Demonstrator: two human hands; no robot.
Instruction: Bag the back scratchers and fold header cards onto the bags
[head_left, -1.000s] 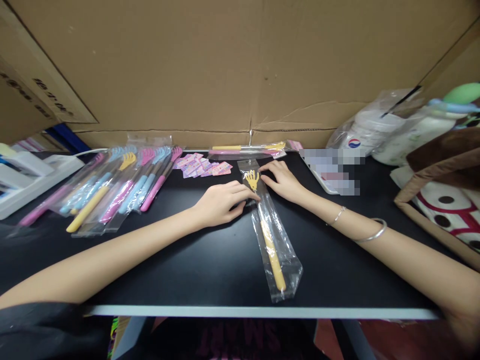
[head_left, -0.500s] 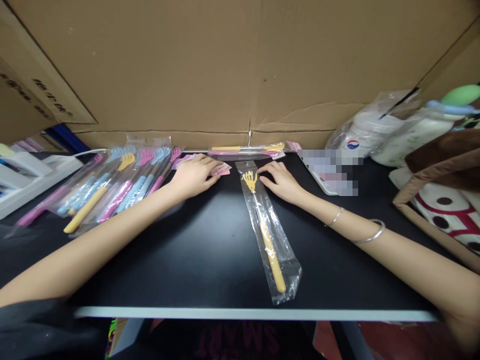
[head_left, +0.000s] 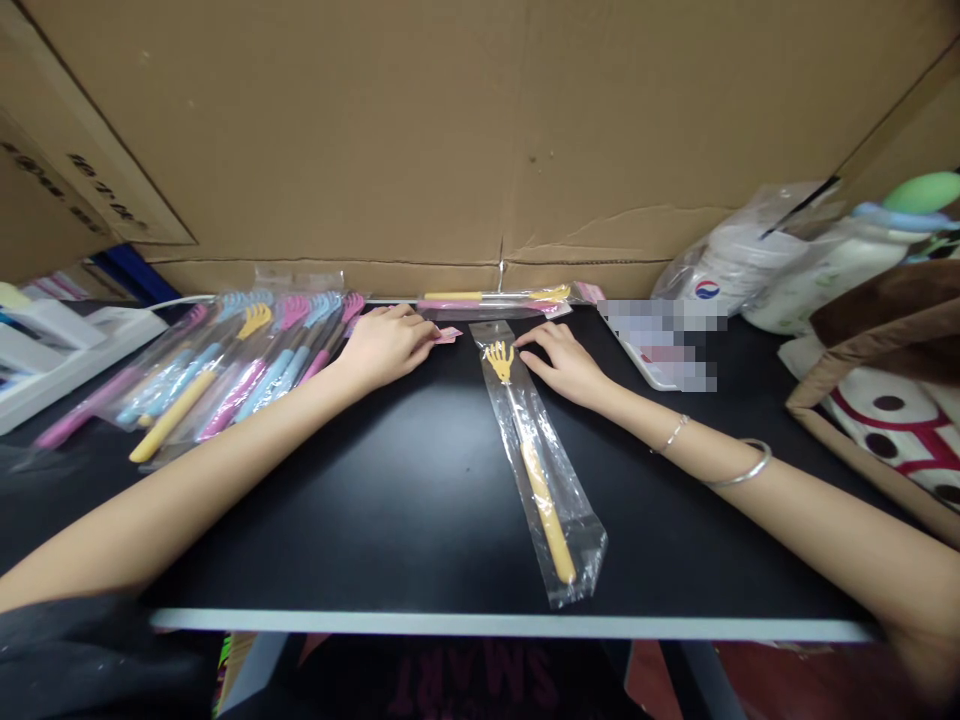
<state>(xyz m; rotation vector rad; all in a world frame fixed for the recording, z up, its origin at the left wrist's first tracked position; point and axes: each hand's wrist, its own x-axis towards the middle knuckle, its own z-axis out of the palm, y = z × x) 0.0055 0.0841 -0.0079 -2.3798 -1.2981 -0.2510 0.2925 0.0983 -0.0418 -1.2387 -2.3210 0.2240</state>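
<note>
A yellow back scratcher [head_left: 547, 510] in a clear plastic bag [head_left: 574, 500] lies lengthwise on the black table, its hand-shaped end away from me. To its right, my right hand [head_left: 564, 364] rests with thumb and index finger apart, fingertips at the bag's edge beside the scratcher's head. My left hand [head_left: 390, 348] is on the other side, fingers curled over a small pink card [head_left: 448, 335]. Only the card's end shows past the fingertips; the rest is hidden under the hand.
Several bagged back scratchers [head_left: 247, 370] in pink, blue and yellow lie at the left. More bagged scratchers [head_left: 495, 300] lie along the cardboard wall [head_left: 480, 130]. A white power strip [head_left: 82, 350] is far left; a phone [head_left: 645, 345], bagged cup [head_left: 739, 265], bottle [head_left: 832, 260] and brown bag [head_left: 885, 370] stand right.
My left hand's fingers have drawn together and in over the pink cards, so less of them shows. My right hand and the bagged yellow scratcher stay in place.
</note>
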